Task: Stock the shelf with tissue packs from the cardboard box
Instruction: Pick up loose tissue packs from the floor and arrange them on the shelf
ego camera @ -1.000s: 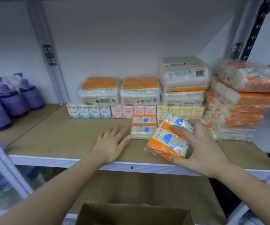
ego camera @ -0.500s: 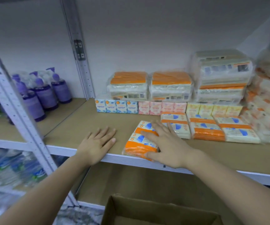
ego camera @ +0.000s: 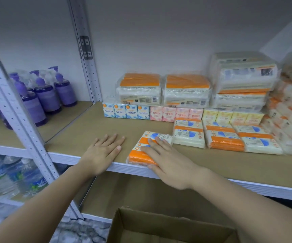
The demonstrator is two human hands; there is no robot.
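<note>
Dim, even light; soft focus; edges bowed, right side perhaps blurred

I see the tissue pack [ego camera: 142, 151] at the shelf's [ego camera: 92, 127] front edge — left of a row of packs [ego camera: 226, 135], cardboard box [ego camera: 159, 227] below, bottles [ego camera: 45, 95] far left.

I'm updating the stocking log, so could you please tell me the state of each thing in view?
Tissue pack: flat at the shelf's front edge, under the right hand.
Right hand: fingers straight, pressing on the pack.
Left hand: flat, resting on the shelf.
Cardboard box: open, below the shelf.
Soap bottles: upright, on the neighbouring shelf.
</note>
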